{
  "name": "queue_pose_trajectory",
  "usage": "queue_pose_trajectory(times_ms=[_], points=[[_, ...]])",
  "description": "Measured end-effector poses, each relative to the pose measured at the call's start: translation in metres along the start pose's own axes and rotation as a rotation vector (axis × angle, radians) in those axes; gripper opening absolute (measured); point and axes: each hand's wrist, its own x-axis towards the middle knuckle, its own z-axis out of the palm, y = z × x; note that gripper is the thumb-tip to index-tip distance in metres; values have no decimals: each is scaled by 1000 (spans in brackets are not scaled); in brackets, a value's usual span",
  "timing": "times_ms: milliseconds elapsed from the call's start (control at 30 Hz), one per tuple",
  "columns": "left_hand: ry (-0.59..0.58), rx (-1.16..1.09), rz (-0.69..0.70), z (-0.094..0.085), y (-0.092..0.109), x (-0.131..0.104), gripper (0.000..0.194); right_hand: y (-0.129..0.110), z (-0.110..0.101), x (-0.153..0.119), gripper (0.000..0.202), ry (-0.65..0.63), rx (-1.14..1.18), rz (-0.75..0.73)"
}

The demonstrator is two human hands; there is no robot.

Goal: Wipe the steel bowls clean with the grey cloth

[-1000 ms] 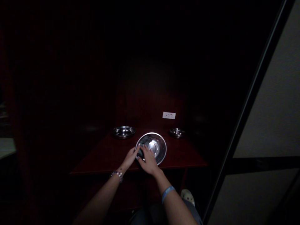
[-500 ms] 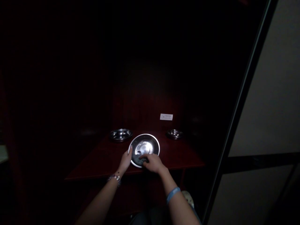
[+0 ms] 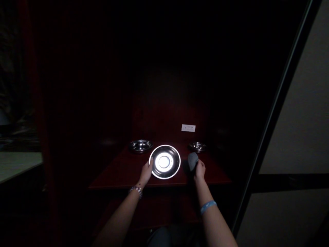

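My left hand (image 3: 146, 171) grips the left rim of a shiny metal bowl (image 3: 165, 162), its thumb over the edge and its other fingers hidden behind. The bowl is tilted so that its bright inside faces me. To the right, apart from the bowl, my right hand (image 3: 199, 168) is closed on a grey cloth or pad (image 3: 192, 161) that points up and to the left.
Metal dishes (image 3: 141, 145) stand at the back left of the dark red table (image 3: 123, 173), and smaller metal bowls (image 3: 197, 146) at the back right. A white socket panel (image 3: 188, 128) is on the back wall. A pale surface (image 3: 17, 164) shows at far left.
My right hand has come out of the bowl and moved right with the grey piece. The bowl, still in my left hand, faces me more directly. The view has shifted slightly.
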Motion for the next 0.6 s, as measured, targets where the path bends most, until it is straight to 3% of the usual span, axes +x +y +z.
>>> queue_pose_trajectory(times_ms=[133, 333, 467, 600], points=[[6, -3, -12, 1, 3, -2, 70, 6, -1, 1, 28, -104, 22, 72], [-16, -2, 5, 1, 2, -1, 74, 4, 5, -9, 31, -269, -91, 30], [-7, -5, 0, 0, -2, 2, 72, 1, 8, -14, 42, -465, -24, 184], [3, 22, -6, 0, -3, 2, 68, -11, 8, -20, 51, -556, 98, 290]])
